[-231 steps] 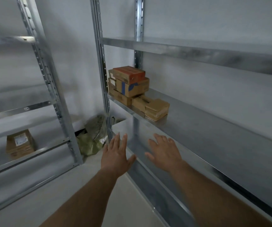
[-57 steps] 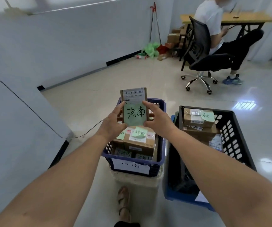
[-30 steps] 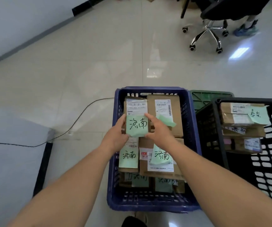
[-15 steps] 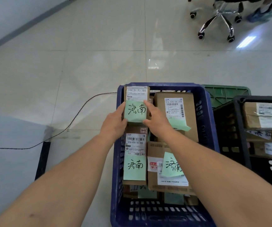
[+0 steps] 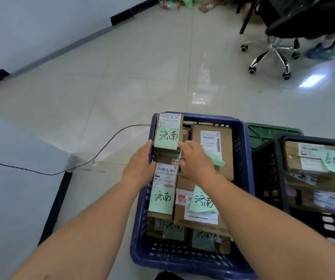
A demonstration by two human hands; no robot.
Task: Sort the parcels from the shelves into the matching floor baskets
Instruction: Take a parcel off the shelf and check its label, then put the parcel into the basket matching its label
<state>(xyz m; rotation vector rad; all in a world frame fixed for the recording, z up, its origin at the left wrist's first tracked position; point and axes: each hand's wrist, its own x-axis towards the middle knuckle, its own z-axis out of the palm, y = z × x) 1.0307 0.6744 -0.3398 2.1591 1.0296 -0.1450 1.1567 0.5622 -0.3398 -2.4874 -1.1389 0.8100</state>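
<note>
You're looking at a brown cardboard parcel (image 5: 167,123) wearing a mint-green note (image 5: 167,138) inked in black. The blue basket (image 5: 245,158) is showing slotted walls, the black basket (image 5: 263,174) a lattice, beside a green basket (image 5: 267,132), cream floor tiles (image 5: 142,77) gleaming.

Floor (image 5: 142,77): pale glossy tiles with thin grey joints. A bright patch of reflected light (image 5: 312,80) lies far right. White wall (image 5: 41,21) far left, with black skirting (image 5: 122,15). Black cable (image 5: 102,146) trails across the floor from the left. Office chair (image 5: 273,51) on a chrome castor base, far right. Green bags (image 5: 182,1) lie along the far edge.
</note>
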